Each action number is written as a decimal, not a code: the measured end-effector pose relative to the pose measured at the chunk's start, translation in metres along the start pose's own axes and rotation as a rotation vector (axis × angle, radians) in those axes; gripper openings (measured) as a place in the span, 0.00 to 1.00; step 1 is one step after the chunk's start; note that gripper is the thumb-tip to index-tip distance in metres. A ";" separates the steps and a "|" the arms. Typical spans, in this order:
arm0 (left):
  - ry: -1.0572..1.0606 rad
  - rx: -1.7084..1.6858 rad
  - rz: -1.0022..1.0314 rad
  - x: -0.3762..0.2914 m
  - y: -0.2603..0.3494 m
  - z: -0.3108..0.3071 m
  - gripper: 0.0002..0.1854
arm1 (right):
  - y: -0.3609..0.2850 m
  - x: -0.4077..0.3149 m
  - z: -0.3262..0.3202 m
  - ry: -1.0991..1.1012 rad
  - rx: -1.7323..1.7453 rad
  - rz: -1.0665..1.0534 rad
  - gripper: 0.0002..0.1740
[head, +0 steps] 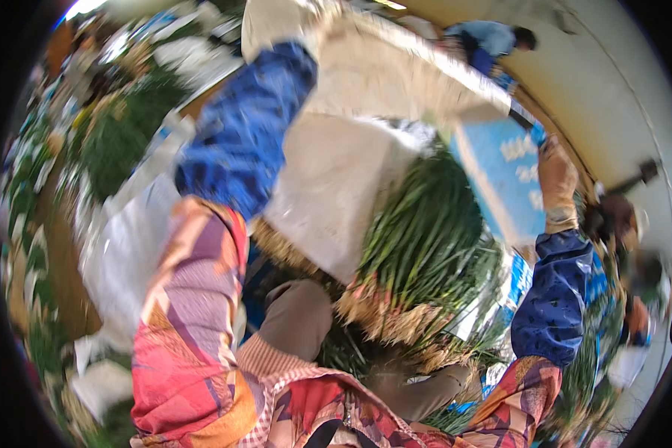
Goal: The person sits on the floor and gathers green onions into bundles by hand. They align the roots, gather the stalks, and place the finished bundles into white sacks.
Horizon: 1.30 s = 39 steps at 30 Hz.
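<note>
A large carton (392, 73) with a pale inside spans the space between my arms, tilted and smeared by motion blur. My left hand (326, 25) touches its far upper rim; the fingers are too blurred to make out. At the right corner my right hand (557, 168) grips the carton's edge, next to a printed blue panel (495, 173). Below lies a thick bundle of green onions (425, 224), with its roots (392, 319) towards me. A pale sheet or flap (330, 190) stands left of the bundle, its material unclear.
White plastic sheeting (131, 252) bulges beside my left arm. More green onions (131, 129) are heaped at the far left, and others (588, 336) lie on the right. A person in a light blue top (487, 42) bends near the wall. My knee (299, 313) is close below the bundle.
</note>
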<state>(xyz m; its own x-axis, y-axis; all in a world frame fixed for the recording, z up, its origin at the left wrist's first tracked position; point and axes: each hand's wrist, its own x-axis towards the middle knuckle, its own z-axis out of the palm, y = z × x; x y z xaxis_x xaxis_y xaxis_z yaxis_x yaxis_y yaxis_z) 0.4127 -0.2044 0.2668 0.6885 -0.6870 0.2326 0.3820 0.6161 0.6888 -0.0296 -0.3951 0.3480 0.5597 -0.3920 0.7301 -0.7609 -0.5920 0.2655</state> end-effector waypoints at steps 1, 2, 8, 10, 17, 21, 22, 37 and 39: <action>0.052 0.127 0.131 -0.023 0.068 -0.038 0.14 | -0.049 0.007 0.049 0.026 0.178 -0.056 0.17; 0.096 0.200 0.237 -0.052 0.124 -0.072 0.13 | -0.110 0.014 0.050 0.043 0.334 -0.140 0.15; 0.327 0.447 0.616 -0.296 0.343 -0.262 0.10 | -0.386 -0.041 0.021 0.119 0.834 -0.576 0.21; 0.183 0.138 0.323 -0.423 0.382 -0.335 0.13 | -0.474 -0.079 0.008 -0.062 0.702 -0.676 0.27; 1.255 0.108 0.277 -0.663 0.222 -0.465 0.10 | -0.634 -0.225 0.039 -0.386 0.778 -0.870 0.14; 1.062 -0.449 0.082 -0.751 0.131 -0.555 0.10 | -0.675 -0.284 0.065 -0.648 0.483 -0.948 0.19; 1.159 -0.425 0.138 -0.754 0.104 -0.566 0.11 | -0.665 -0.292 0.065 -0.644 0.498 -0.996 0.17; 0.900 0.465 -0.924 -0.688 -0.050 -0.411 0.29 | -0.415 -0.216 0.004 -0.885 1.092 -0.271 0.15; 0.781 0.836 -0.608 -0.678 -0.155 -0.404 0.44 | -0.367 -0.241 0.016 -0.913 1.057 -0.140 0.13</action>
<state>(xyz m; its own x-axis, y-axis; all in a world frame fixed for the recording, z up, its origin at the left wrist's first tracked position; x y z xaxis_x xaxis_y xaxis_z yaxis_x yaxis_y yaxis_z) 0.1356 0.3208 -0.2751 0.8251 -0.1903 -0.5320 0.4551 -0.3343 0.8253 0.1198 -0.0944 0.0649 0.9331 -0.3582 -0.0328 -0.3072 -0.7463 -0.5905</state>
